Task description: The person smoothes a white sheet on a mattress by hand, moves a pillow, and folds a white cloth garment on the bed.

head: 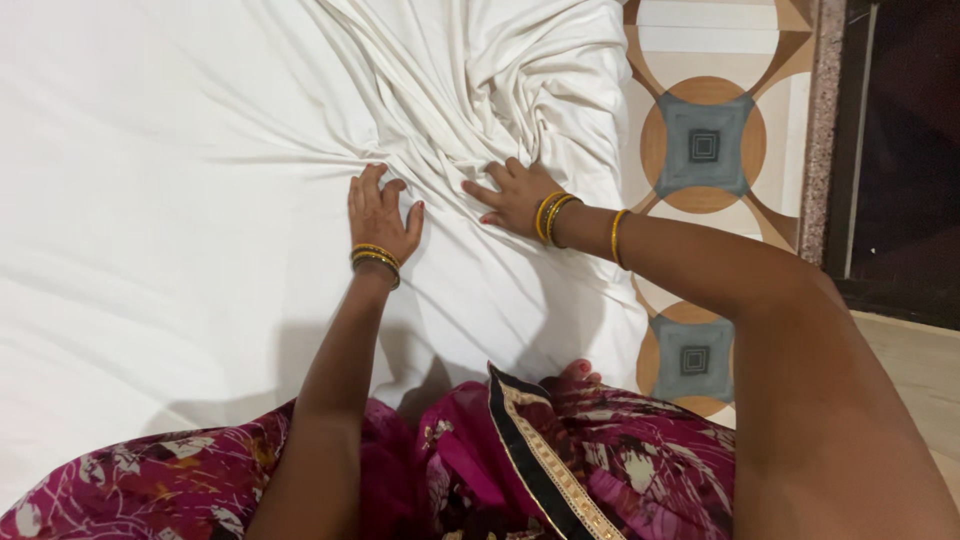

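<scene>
Pressing a white sheet flat with both hands

Sheet edges run out of frame at top, left & bottom, so its full extent can't be made out; what lies under it is hidden. Lower body is covered by a magenta patterned garment (620,470) w/ a black-and-gold border, toes just peeking out.

To the right: patterned floor tiles (703,145) (tan circles, grey squares), then a dark doorway (900,150). Nothing stands between hands and cloth.

White sheet (150,200) lies directly under both hands, bunched into folds at upper right. Left hand (380,215) is spread, palm down on the smooth part. Right hand (515,195) is also open, fingers splayed, pressing at the foot of the folds. Gold bangles (550,218) sit on both wrists.
</scene>
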